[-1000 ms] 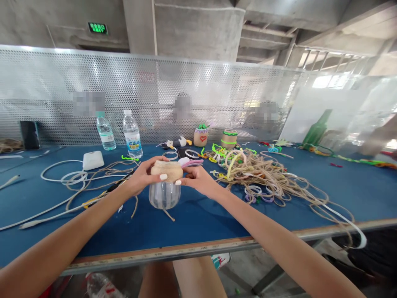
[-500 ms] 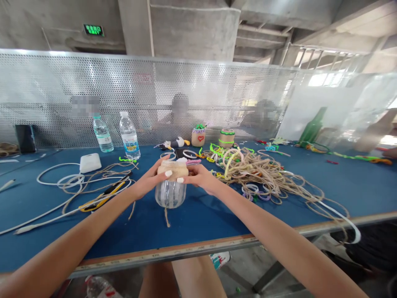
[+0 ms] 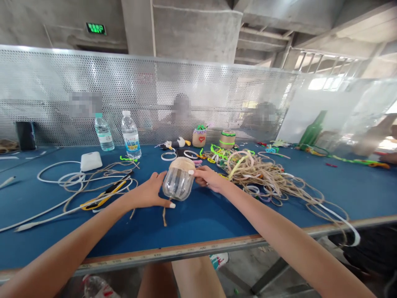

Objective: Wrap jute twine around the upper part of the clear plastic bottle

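Observation:
A clear jar [image 3: 178, 185], its upper part wrapped in tan twine, is tilted over the blue table in front of me. My right hand [image 3: 207, 177] grips the jar's wrapped part from the right, thumb in front. On the left side, my left hand [image 3: 155, 191] is open, thumb stretched out below the jar and fingers close to its wall. Whether those fingertips touch the jar I cannot tell. Below it, a short piece of twine [image 3: 164, 217] lies on the table.
A tangled twine heap [image 3: 263, 174] spreads at right. At left lie a yellow utility knife [image 3: 107, 195], white cables and a white power adapter [image 3: 91, 161]. Water bottles [image 3: 130, 134], decorated jars [image 3: 199, 137] and a green bottle [image 3: 312, 129] stand along the perforated metal screen [image 3: 124, 78].
The jar has moved slightly right and tipped. My left hand has let go of its wrapped rim and shifted down beside the jar's body; my right hand keeps its grip.

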Motion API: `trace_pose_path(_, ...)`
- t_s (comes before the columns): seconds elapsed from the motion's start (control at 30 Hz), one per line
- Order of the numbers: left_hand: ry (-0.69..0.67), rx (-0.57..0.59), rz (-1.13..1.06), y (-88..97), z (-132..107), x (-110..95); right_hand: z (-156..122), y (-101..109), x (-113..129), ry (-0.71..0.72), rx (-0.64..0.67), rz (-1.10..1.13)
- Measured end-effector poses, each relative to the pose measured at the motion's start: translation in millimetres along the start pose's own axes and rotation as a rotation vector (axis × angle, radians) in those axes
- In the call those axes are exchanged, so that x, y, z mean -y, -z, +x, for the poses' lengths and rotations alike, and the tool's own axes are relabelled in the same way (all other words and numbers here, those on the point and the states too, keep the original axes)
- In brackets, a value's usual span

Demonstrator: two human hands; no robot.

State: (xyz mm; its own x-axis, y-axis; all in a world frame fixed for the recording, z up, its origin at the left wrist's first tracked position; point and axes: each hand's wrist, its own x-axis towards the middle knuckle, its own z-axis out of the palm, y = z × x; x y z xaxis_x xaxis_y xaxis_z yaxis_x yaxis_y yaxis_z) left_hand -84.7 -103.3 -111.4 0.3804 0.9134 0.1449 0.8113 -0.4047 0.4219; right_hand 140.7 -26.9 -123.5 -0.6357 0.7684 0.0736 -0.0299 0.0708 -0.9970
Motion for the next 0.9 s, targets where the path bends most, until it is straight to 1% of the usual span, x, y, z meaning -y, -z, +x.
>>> trace_pose_path(0.07, 0.046, 0.182, -0.036, 4.8, -0.1, 5.0, 1.4, -0.2, -0.3, 0.004, 0.020, 0.001)
trace_pose_path(0.1, 0.051, 0.241, -0.057, 7.8, 0.6, 7.9, 1.9, -0.4, -0.2, 0.006, 0.029, -0.001)
trace_pose_path(0.13, 0.050, 0.277, -0.071, 11.4, 1.6, 11.5, 2.2, -0.6, 0.0, 0.008, 0.035, -0.003)
trace_pose_path(0.2, 0.067, 0.306, -0.037, 19.9, 3.7, 21.5, 2.3, -1.2, 0.6, 0.010, 0.037, -0.010)
trace_pose_path(0.23, 0.086, 0.305, 0.016, 24.8, 4.4, 27.8, 1.9, -1.6, 1.2, 0.012, 0.035, -0.014)
trace_pose_path(0.27, 0.120, 0.273, 0.094, 30.1, 4.5, 34.4, 1.5, -2.2, 1.9, 0.015, 0.035, -0.017)
trace_pose_path(0.33, 0.188, 0.093, 0.299, 41.5, 2.5, 44.9, 0.2, -4.0, 3.9, 0.025, 0.039, -0.024)
trace_pose_path(0.4, 0.214, -0.173, 0.430, 53.4, -3.2, 45.4, -1.1, -6.2, 6.1, 0.035, 0.035, -0.031)
trace_pose_path(0.47, 0.179, -0.519, 0.456, 64.0, -10.5, 33.0, -2.2, -8.2, 7.9, 0.033, 0.025, -0.035)
trace_pose_path(0.5, 0.136, -0.682, 0.451, 68.1, -13.5, 23.8, -2.6, -8.9, 8.4, 0.027, 0.023, -0.033)
trace_pose_path(0.53, 0.118, -0.809, 0.457, 71.2, -15.2, 14.5, -2.8, -9.3, 8.7, 0.021, 0.026, -0.029)
trace_pose_path(0.57, 0.113, -0.883, 0.459, 73.2, -15.3, 7.0, -3.0, -9.5, 8.7, 0.018, 0.032, -0.024)
trace_pose_path(0.6, 0.115, -0.905, 0.444, 74.1, -13.6, 2.7, -3.2, -9.4, 8.7, 0.019, 0.035, -0.020)
trace_pose_path(0.63, 0.096, -0.874, 0.414, 74.0, -10.3, 2.4, -3.2, -9.1, 8.5, 0.023, 0.037, -0.016)
trace_pose_path(0.7, 0.076, -0.757, 0.330, 71.5, -0.9, 13.8, -3.3, -8.5, 8.2, 0.031, 0.034, -0.020)
trace_pose_path(0.73, 0.100, -0.673, 0.282, 69.7, 3.8, 23.8, -3.2, -8.3, 8.2, 0.032, 0.034, -0.023)
trace_pose_path(0.8, 0.192, -0.531, 0.170, 67.5, 10.0, 44.6, -2.7, -8.4, 8.2, 0.032, 0.043, -0.029)
trace_pose_path(0.83, 0.220, -0.495, 0.134, 67.7, 10.8, 52.4, -2.2, -8.6, 8.3, 0.032, 0.050, -0.034)
trace_pose_path(0.87, 0.232, -0.512, 0.101, 68.9, 10.0, 56.8, -1.7, -8.9, 8.3, 0.034, 0.055, -0.037)
trace_pose_path(0.9, 0.229, -0.566, 0.069, 70.8, 7.9, 57.1, -1.1, -9.3, 8.2, 0.036, 0.056, -0.037)
